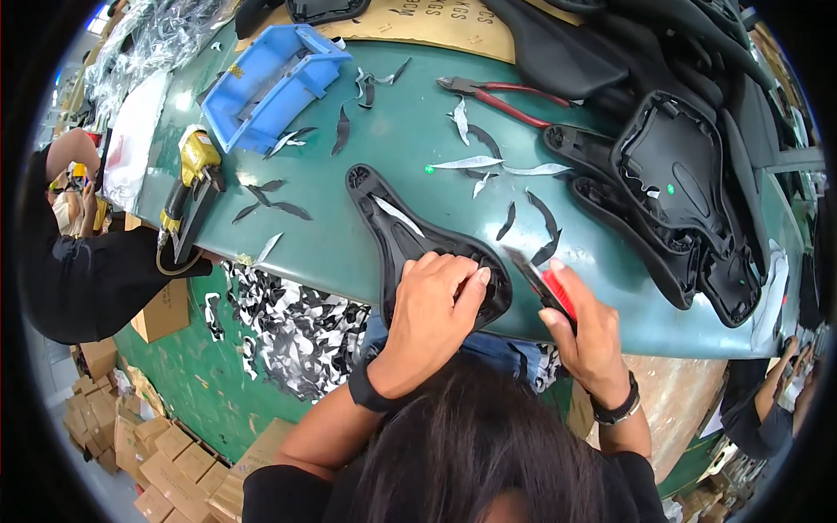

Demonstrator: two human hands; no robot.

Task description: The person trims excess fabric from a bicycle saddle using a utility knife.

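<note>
A black bicycle saddle [377,209] lies underside up at the near edge of the green table, its narrow nose pointing away from me. My left hand [436,296] is closed over the wide rear part, fingers curled onto the saddle's inside. A pale strip of trimmed material [398,215] rests in the saddle's hollow. Just right of the saddle, my right hand [588,327] grips a red utility knife [556,293], its blade end pointing up and left, apart from the saddle. Black and white offcuts [545,218] are scattered beyond both hands.
Red-handled nippers [514,96] lie farther back. More black saddles [671,166] are piled at right. A blue bin [275,87] and a yellow air stapler [193,174] stand at left. Many scraps [301,322] cover the floor below the table. A co-worker's dark sleeve [83,279] shows at far left.
</note>
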